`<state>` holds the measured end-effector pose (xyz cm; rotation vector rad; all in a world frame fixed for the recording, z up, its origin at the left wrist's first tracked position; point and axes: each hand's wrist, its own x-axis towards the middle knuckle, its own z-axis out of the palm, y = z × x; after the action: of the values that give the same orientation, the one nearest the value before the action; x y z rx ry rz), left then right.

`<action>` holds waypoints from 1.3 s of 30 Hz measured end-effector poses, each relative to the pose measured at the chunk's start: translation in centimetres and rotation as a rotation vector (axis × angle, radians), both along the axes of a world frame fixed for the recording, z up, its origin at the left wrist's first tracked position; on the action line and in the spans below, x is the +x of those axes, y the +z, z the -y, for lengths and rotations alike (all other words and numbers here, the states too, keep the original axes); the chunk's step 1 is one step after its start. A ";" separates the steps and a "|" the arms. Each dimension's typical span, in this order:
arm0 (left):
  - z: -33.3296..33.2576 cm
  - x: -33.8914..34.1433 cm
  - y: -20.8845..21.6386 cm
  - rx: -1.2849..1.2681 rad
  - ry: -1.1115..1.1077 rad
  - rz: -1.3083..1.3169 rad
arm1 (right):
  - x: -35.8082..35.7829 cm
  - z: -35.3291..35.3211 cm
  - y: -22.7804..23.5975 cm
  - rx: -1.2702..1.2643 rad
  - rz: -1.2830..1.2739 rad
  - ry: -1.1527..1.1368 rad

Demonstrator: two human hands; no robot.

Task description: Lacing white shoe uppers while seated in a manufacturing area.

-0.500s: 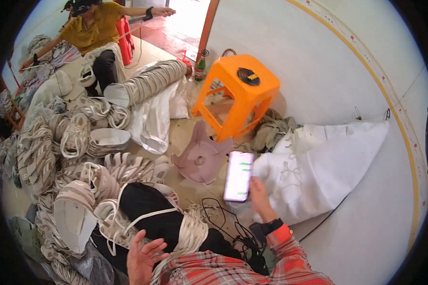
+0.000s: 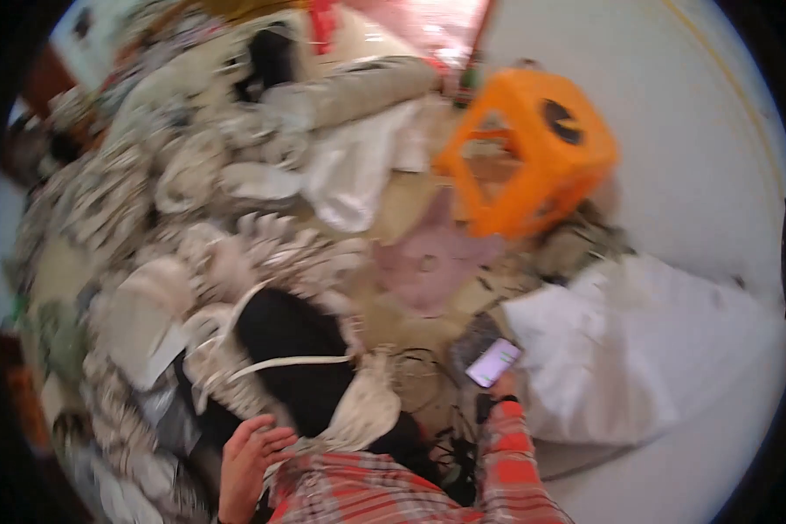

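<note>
A lit smartphone [image 2: 495, 362] is in my right hand [image 2: 503, 385], low beside the white sack, its screen facing up. A dark grey patch [image 2: 473, 346] lies just behind the phone; blur hides what it is. My left hand [image 2: 251, 456] hangs by my plaid shirt, fingers apart, with nothing in it. Near it is a black cloth-covered shape [image 2: 293, 354], like a trouser leg, with a cream cord [image 2: 284, 362] across it. A bundle of cream cords or laces [image 2: 364, 410] lies against that shape. Beige shoe uppers [image 2: 210, 336] are heaped to the left.
An orange plastic stool [image 2: 541, 148] with a dark round thing on top stands near the wall. A mauve plastic piece [image 2: 428, 258] lies on the floor before it. A white sack [image 2: 646, 358] leans at right. Behind are a long roll of stacked uppers [image 2: 367, 92] and white sheeting [image 2: 349, 166].
My right hand has lowered the phone, which is tilted and farther from the camera. My view has swung left and downward, and the co-worker's upper body has left it. My left hand stays open.
</note>
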<state>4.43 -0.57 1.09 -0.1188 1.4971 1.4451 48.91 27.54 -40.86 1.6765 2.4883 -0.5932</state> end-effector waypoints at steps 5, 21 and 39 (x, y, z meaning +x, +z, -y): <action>2.6 0.0 -0.8 -0.117 0.044 -0.071 | 0.6 -0.4 -4.2 -0.228 0.119 0.302; 4.7 -9.2 -4.5 -0.165 0.179 -1.062 | -42.5 8.8 39.2 -0.041 -0.942 0.867; 0.9 -6.9 -3.9 0.056 -0.142 -1.237 | -41.1 6.8 44.2 -0.104 -0.332 0.962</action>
<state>-2.42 -1.50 -2.81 1.0733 2.3269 1.4779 7.78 20.73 3.33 0.2179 2.9645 -0.8583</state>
